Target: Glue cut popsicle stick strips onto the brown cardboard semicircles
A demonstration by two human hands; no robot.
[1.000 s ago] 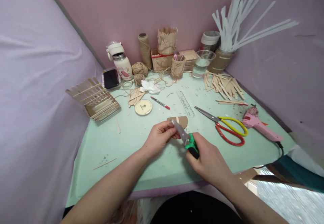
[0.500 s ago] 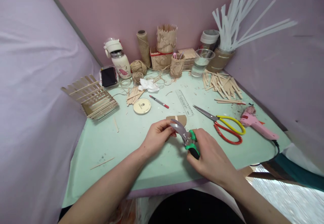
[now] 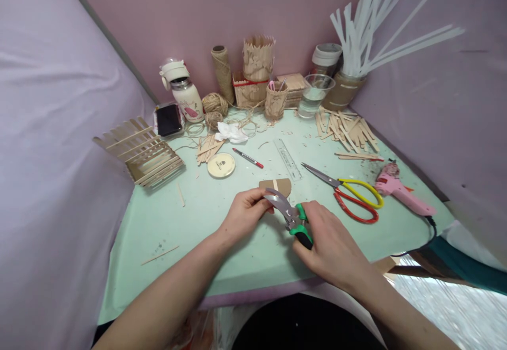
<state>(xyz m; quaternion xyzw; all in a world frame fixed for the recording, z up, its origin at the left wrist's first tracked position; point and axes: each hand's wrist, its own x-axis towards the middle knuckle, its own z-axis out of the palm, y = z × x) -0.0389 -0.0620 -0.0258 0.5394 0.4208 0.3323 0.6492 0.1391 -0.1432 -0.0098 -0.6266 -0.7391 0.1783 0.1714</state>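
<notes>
My right hand [image 3: 330, 239] is wrapped round the green and black handles of a pair of curved-blade shears [image 3: 288, 213]. The blades point up and left, reaching the fingertips of my left hand [image 3: 246, 215]. Those fingers are pinched together at the blades; whatever they grip is too small or hidden to name. Just beyond the blades lies a brown cardboard piece [image 3: 283, 187] with a pale strip across it, partly covered by the blades and my fingers.
Scissors [image 3: 336, 183] and a pink glue gun [image 3: 404, 189] lie right. A ruler [image 3: 288, 160], pen [image 3: 248, 158] and round lid [image 3: 221, 165] lie beyond my hands. A stick-built basket [image 3: 146, 154] stands left, a water cup [image 3: 312, 99] at the back.
The view has shifted slightly, so the tabletop items sit a little higher and further left. Both hands and the shears keep nearly the same pose.
</notes>
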